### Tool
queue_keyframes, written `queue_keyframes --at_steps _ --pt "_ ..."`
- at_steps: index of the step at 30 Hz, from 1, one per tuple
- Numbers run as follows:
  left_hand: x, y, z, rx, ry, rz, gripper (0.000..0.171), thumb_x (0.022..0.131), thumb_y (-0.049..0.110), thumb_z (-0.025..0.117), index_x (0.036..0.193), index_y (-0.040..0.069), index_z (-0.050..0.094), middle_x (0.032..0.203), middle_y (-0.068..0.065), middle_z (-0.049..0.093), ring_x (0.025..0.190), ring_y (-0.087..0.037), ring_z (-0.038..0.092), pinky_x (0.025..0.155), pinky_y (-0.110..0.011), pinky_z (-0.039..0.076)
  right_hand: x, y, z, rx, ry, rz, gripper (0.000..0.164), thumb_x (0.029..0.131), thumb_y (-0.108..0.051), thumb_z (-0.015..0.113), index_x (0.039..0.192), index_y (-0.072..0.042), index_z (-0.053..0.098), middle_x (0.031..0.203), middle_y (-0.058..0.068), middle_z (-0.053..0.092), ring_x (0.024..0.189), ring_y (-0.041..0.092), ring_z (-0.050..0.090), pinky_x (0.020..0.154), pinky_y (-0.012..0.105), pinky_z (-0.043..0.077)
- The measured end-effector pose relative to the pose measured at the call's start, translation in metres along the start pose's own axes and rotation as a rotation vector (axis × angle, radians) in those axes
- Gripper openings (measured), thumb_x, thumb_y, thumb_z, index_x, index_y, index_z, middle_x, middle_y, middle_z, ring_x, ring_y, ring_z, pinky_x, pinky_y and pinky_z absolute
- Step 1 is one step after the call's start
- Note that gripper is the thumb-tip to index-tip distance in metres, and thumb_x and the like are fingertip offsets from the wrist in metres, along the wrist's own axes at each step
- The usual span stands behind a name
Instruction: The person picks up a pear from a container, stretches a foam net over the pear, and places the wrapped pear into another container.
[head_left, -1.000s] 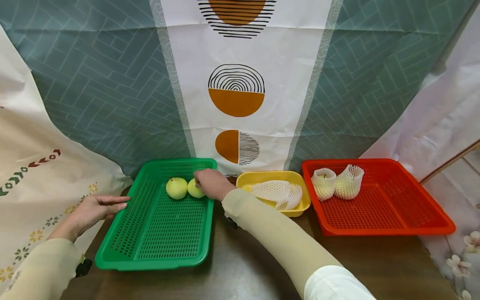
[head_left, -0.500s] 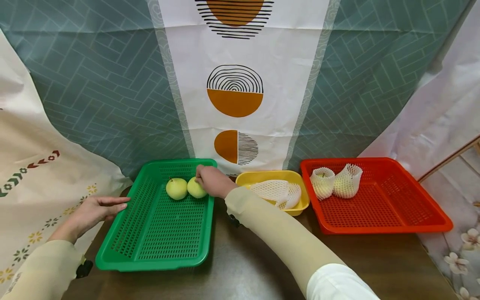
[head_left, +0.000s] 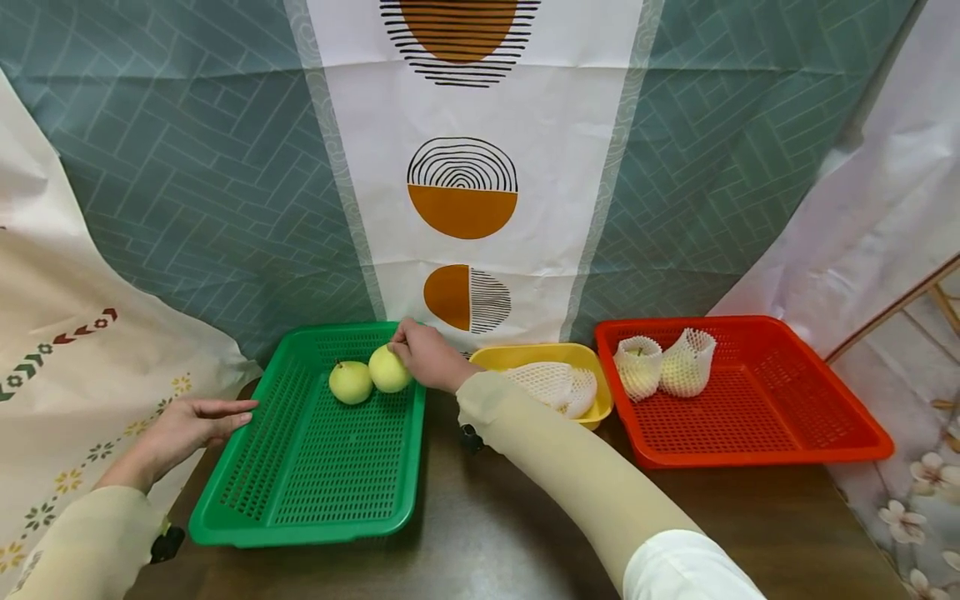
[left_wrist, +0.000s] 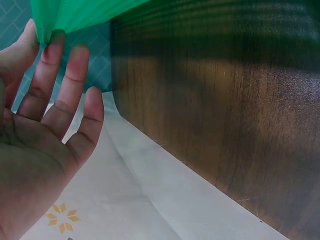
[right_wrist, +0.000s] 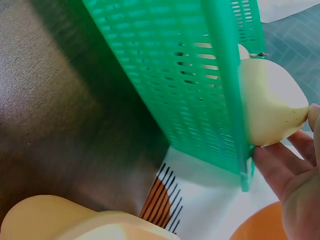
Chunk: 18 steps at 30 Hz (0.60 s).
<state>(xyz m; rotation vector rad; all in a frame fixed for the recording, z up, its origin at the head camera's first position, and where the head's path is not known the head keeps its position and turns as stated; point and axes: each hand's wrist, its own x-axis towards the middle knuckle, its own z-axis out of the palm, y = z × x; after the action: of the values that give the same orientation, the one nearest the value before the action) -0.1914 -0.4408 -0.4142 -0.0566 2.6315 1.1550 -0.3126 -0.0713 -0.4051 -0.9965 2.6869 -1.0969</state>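
My right hand (head_left: 429,354) grips a pale yellow-green pear (head_left: 388,369) at the right far side of the green basket (head_left: 300,533). In the right wrist view, this pear (right_wrist: 274,102) shows above the basket's rim, with fingertips under and beside it. A second pear (head_left: 350,382), stem up, sits in the basket just to the left. My left hand (head_left: 191,433) is at the basket's left rim. In the left wrist view, thumb and fingers of the left hand (left_wrist: 50,105) pinch the green rim (left_wrist: 75,15), the other fingers spread loosely.
A yellow tray (head_left: 603,400) holding white foam nets (head_left: 543,383) stands right of the green basket, partly behind the right forearm. Further right, a red basket (head_left: 765,458) holds two net-wrapped fruits (head_left: 686,364). All stand on a dark wooden table (head_left: 480,533) before a hanging cloth.
My right hand has lifted the pear slightly, and more of it shows. The left hand stays at the rim. The head view has shifted a little.
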Motion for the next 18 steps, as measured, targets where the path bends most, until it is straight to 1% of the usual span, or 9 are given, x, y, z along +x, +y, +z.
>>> queue_keyframes --at_steps 3,6,8,10,13,16,18 --pt "0.0 0.0 0.0 -0.007 -0.004 0.002 0.057 0.089 0.048 0.056 0.135 0.014 0.051 0.144 -0.02 0.039 0.095 0.008 0.056 0.083 -0.037 0.052 -0.003 -0.003 -0.006 0.016 0.011 -0.01 0.01 0.099 -0.03 0.043 0.097 -0.02 0.045 0.093 -0.006 0.057 0.072 0.011 0.054 0.061 0.021 0.048" --pt "-0.001 0.001 0.0 -0.008 -0.007 0.007 0.058 0.089 0.048 0.056 0.135 0.014 0.051 0.144 -0.02 0.039 0.096 0.008 0.056 0.084 -0.039 0.052 -0.008 -0.006 -0.012 0.009 0.029 -0.021 0.011 0.099 -0.03 0.044 0.096 -0.02 0.046 0.092 -0.006 0.057 0.074 0.01 0.054 0.064 0.021 0.048" --pt "-0.002 0.003 0.0 -0.006 -0.007 0.006 0.058 0.089 0.048 0.057 0.135 0.014 0.051 0.144 -0.02 0.039 0.096 0.006 0.056 0.083 -0.038 0.052 -0.012 -0.008 -0.017 0.007 0.04 -0.026 0.011 0.099 -0.031 0.044 0.096 -0.02 0.046 0.092 -0.006 0.057 0.075 0.01 0.054 0.065 0.02 0.048" --pt "-0.003 0.004 0.001 -0.004 -0.01 0.003 0.058 0.089 0.048 0.056 0.136 0.014 0.051 0.143 -0.02 0.04 0.096 0.001 0.056 0.08 -0.036 0.052 -0.016 -0.009 -0.022 0.007 0.05 -0.03 0.011 0.099 -0.031 0.045 0.096 -0.02 0.046 0.092 -0.006 0.057 0.075 0.01 0.054 0.066 0.02 0.048" --pt "-0.004 0.006 0.001 -0.007 -0.012 -0.005 0.059 0.088 0.048 0.057 0.135 0.013 0.051 0.138 -0.017 0.046 0.092 -0.01 0.056 0.073 -0.033 0.049 -0.023 -0.011 -0.03 0.008 0.063 -0.04 0.01 0.098 -0.031 0.046 0.096 -0.021 0.047 0.095 -0.007 0.058 0.075 0.01 0.054 0.066 0.02 0.048" --pt "-0.005 0.007 0.001 -0.012 -0.015 -0.015 0.059 0.088 0.046 0.058 0.135 0.012 0.05 0.127 -0.015 0.053 0.085 -0.021 0.052 0.068 -0.033 0.045 -0.03 -0.013 -0.039 0.001 0.076 -0.058 0.01 0.098 -0.031 0.046 0.098 -0.021 0.047 0.098 -0.007 0.059 0.077 0.01 0.055 0.066 0.02 0.049" --pt "-0.006 0.009 0.001 0.009 -0.01 -0.013 0.059 0.089 0.047 0.057 0.136 0.012 0.05 0.127 -0.016 0.052 0.084 -0.021 0.053 0.067 -0.032 0.044 -0.035 -0.015 -0.046 0.009 0.078 -0.067 0.011 0.098 -0.03 0.047 0.099 -0.02 0.046 0.1 -0.005 0.059 0.079 0.01 0.056 0.065 0.02 0.05"
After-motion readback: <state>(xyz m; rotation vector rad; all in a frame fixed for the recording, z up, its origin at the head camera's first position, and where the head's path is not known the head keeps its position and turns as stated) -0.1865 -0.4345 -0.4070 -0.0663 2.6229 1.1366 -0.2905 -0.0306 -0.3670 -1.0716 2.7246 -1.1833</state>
